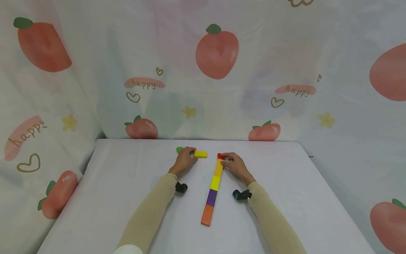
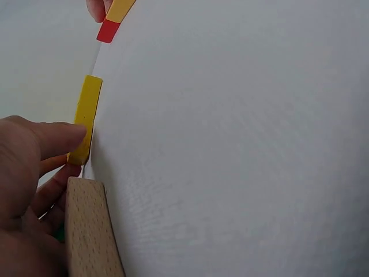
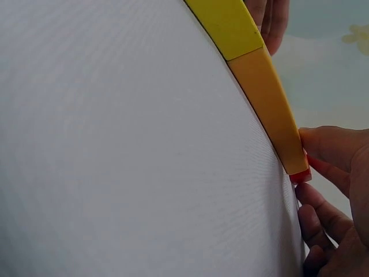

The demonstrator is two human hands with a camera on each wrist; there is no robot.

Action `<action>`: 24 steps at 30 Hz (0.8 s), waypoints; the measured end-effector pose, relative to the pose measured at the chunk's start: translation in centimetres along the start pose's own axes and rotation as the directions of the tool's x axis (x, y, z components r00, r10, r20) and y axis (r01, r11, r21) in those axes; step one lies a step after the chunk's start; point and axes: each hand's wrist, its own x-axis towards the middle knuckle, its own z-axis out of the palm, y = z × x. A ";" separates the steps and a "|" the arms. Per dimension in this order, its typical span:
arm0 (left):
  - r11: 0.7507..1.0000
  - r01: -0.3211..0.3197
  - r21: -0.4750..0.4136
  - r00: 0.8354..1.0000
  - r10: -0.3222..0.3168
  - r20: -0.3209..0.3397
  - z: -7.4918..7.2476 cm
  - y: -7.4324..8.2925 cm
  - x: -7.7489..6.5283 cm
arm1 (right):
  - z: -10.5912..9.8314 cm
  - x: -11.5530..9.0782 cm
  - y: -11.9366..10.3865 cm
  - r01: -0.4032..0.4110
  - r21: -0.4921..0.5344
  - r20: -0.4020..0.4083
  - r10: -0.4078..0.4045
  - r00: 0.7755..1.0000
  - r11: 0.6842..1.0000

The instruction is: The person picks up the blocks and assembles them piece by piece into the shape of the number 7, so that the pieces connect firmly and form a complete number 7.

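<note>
In the head view my left hand (image 1: 185,160) pinches a yellow block (image 1: 200,154) at its left end, thumb on the near side. A green piece (image 1: 179,149) shows partly behind that hand. My right hand (image 1: 236,165) holds the red block (image 1: 220,155) at the far end of a row, its thumb against the light orange block (image 1: 218,168). Nearer in the row lie another yellow block (image 1: 215,183), a purple block (image 1: 211,197) and a dark orange block (image 1: 207,215). The left wrist view has a bare wooden piece (image 2: 89,225) beside the left fingers; whether they touch is unclear.
The blocks lie on a white-covered table (image 1: 269,218). A cloth backdrop (image 1: 222,106) printed with fruit stands behind it and along the sides. Black wrist cameras sit on the left wrist (image 1: 181,187) and right wrist (image 1: 242,194).
</note>
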 end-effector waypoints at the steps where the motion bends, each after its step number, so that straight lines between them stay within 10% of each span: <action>1: 1.000 0.000 0.012 1.000 0.000 -0.001 0.1 0.0 0.0 | 0.0 0.0 0.0 -0.002 0.002 0.001 0.002 1.000 1.000; 24: 0.999 -0.012 0.039 0.999 0.010 0.042 1.3 1.4 -0.1 | 0.0 0.0 0.0 -0.014 0.002 -0.006 0.014 1.000 1.000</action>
